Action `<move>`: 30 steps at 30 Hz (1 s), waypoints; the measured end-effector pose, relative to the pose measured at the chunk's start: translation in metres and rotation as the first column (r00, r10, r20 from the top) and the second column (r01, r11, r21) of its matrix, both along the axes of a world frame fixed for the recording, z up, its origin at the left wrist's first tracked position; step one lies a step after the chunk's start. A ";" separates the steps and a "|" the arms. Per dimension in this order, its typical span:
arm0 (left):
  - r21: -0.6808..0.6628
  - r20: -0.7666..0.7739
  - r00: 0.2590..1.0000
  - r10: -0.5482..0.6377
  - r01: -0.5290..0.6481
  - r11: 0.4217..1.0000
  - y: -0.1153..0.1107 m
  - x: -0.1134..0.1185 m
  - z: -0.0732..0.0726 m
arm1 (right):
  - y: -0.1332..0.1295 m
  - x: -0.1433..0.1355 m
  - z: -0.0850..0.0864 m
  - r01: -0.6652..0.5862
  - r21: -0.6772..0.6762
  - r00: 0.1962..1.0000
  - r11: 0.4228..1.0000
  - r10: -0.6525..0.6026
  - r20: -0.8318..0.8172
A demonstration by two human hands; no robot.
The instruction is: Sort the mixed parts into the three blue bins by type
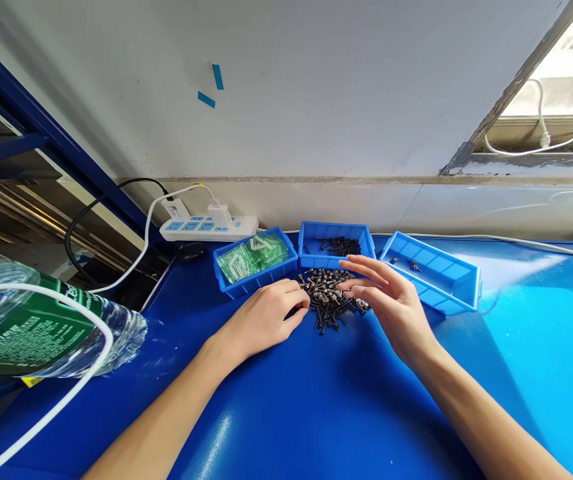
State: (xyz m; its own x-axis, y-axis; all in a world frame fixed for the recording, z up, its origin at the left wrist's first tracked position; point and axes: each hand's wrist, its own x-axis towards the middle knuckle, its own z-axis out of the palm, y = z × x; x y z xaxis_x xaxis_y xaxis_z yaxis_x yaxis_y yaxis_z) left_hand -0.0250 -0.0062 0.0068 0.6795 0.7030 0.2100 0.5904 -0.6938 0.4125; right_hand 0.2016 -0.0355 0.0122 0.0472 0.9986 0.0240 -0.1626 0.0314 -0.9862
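Observation:
A heap of small dark screws, some with lighter metal parts among them, lies on the blue table. At the heap's left edge rests my left hand, its fingers curled towards the thumb; whatever the fingertips pinch, if anything, is hidden. Over the right side of the heap, my right hand has its fingers stretched and apart, and nothing shows in them. Behind the heap, a blue bin contains black screws. To its right, another blue bin holds a few small metal pieces.
A blue bin with green packets stands back left. Behind it is a white power strip with plugs and cables. A large water bottle and a white cable occupy the left. A wall bounds the table's back.

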 end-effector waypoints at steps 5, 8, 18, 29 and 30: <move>0.036 -0.004 1.000 -0.003 0.003 0.999 0.000 -0.001 -0.002 | 0.000 0.002 -0.004 0.000 0.041 0.998 0.999 -0.003 0.066; 0.078 0.032 0.999 -0.006 0.004 0.997 0.000 -0.001 -0.004 | -0.001 0.003 -0.002 -0.013 0.034 0.995 0.999 0.010 0.101; 0.066 -0.008 1.000 0.016 -0.016 0.998 -0.001 0.001 -0.003 | -0.003 0.006 0.007 -0.043 0.055 0.983 0.998 0.032 0.182; -0.133 0.366 0.922 0.124 -0.080 0.988 -0.006 0.005 0.007 | -0.006 0.001 0.000 -0.176 0.268 0.810 0.947 -0.015 0.586; -0.171 0.417 0.897 0.149 -0.083 0.982 -0.007 0.007 0.007 | -0.006 0.001 0.000 -0.208 0.274 0.794 0.939 -0.002 0.608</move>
State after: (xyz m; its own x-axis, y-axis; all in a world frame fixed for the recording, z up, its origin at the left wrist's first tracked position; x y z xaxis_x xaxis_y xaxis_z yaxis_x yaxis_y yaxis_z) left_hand -0.0182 -0.0131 0.0139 0.4596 0.8161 0.3504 0.4078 -0.5443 0.7331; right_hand 0.2022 -0.0415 0.0125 -0.1840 0.9293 0.3203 0.4280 0.3691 -0.8250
